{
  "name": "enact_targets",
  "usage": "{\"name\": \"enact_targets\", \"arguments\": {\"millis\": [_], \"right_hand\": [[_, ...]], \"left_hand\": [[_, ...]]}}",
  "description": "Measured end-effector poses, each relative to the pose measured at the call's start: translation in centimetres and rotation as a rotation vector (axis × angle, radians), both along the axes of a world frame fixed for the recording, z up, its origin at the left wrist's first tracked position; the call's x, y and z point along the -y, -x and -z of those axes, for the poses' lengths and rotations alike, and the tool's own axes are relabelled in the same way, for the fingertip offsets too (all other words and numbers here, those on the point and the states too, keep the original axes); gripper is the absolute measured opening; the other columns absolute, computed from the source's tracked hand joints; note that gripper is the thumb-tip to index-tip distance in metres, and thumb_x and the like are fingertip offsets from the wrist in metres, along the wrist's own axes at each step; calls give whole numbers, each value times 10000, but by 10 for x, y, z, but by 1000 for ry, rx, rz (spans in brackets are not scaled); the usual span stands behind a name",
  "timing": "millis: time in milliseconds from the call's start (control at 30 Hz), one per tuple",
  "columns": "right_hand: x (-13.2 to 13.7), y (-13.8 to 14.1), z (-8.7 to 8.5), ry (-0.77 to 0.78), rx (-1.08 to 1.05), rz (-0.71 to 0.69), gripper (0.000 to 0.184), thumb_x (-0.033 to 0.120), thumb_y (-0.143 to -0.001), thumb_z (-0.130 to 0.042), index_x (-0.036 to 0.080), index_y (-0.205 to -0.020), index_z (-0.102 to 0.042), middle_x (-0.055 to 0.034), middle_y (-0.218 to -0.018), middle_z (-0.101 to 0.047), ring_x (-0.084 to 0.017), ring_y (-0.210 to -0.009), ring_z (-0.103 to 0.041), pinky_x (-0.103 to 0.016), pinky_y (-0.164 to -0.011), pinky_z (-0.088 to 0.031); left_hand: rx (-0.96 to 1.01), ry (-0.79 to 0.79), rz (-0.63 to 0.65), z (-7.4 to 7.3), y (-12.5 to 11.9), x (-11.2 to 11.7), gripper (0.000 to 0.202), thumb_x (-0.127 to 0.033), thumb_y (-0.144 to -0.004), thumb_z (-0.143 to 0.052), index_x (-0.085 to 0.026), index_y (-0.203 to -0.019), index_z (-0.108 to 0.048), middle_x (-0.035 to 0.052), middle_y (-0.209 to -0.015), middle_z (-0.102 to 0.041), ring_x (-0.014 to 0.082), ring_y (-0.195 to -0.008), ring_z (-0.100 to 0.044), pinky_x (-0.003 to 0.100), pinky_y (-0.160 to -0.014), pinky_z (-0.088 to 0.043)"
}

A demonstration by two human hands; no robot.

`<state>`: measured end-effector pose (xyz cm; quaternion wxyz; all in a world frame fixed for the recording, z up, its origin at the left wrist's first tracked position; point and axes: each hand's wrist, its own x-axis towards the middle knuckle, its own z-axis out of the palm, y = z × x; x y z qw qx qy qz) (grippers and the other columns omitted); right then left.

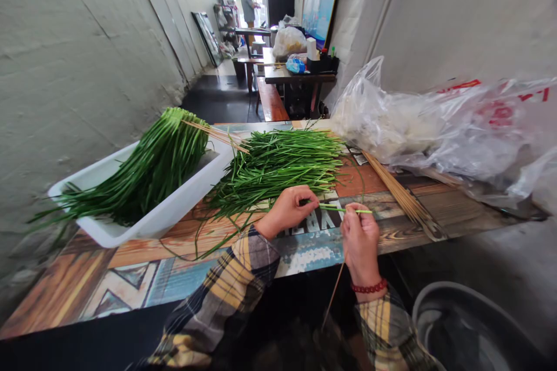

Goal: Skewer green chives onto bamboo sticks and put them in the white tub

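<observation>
My left hand (288, 208) is closed in a pinch on a few green chive stalks (337, 207) at the near edge of a loose chive pile (278, 165) on the table. My right hand (360, 239) is closed too. It grips the other end of the same stalks together with a thin bamboo skewer (334, 294) that runs down below the table edge. A red bead bracelet circles the right wrist. Both sleeves are yellow and grey plaid.
A white plastic tray (185, 197) at left holds skewered chives. A bundle of bamboo skewers (402, 197) lies at right beside clear plastic bags (439, 127). A metal basin (470, 324) stands at lower right. A person stands far down the corridor near tables (287, 75).
</observation>
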<state>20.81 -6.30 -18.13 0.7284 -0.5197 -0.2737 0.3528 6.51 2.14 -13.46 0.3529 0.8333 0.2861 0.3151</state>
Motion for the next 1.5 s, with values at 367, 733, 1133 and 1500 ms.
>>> {"name": "enact_targets", "arguments": {"millis": [367,733,1133,1500], "right_hand": [[8,-2,5,62,309,-330,289,443,-873,-539,169,-921,-618,63,-568,-397,-88,-496,-343,-218,-457,-262],[4,0,2,37,221,-354,327,316,-755,-693,203,-1016,-532,64,-641,-525,-92,-550,-439,-206,-515,-347],[6,-1,-2,77,305,-405,450,343,-778,-658,174,-1186,-571,67,-591,-450,-94,-524,-349,-218,-486,-278],[8,0,0,110,296,-412,459,429,-745,-662,182,-1131,-646,44,-555,-512,-102,-464,-365,-227,-446,-272]], "left_hand": [[72,18,-48,4,-1,0,132,-209,-829,-571,-131,-801,-673,42,-794,-653,133,-760,-584,232,-708,-434],[70,240,-24,-6,-4,8,158,-260,-804,-573,-122,-773,-644,-2,-714,-611,98,-669,-529,199,-636,-413],[46,220,-159,-6,-7,8,184,-285,-742,-662,-125,-829,-694,-6,-720,-646,95,-630,-513,197,-597,-383],[-48,-14,-374,13,-3,3,245,-252,-841,-522,-144,-639,-609,-24,-597,-528,102,-592,-441,226,-574,-320]]}}
